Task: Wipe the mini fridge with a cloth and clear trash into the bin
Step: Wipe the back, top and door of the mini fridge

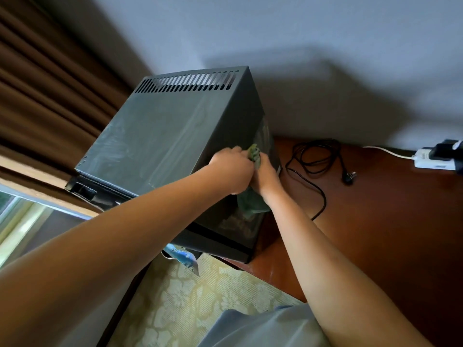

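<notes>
Dark grey metal fills the head view: the mini fridge [165,136] sits on a reddish wooden bench [375,209], its vented top face toward the camera and streaked with wipe marks. Both hands meet at its upper right edge, where the top turns down into the right side panel. The left hand [231,169] and the right hand [265,177] have their fingers [226,152] curled round a bunched green cloth [253,152], which touches that edge and hangs down against the side panel. That side panel lies directly under the hands, so the next stroke probably runs downward along it. A black power cord [315,161] lies loose on the bench beside the fridge, unplugged. Brown curtains [50,83] hang at left, and a pale wall [275,33] stands behind.
</notes>
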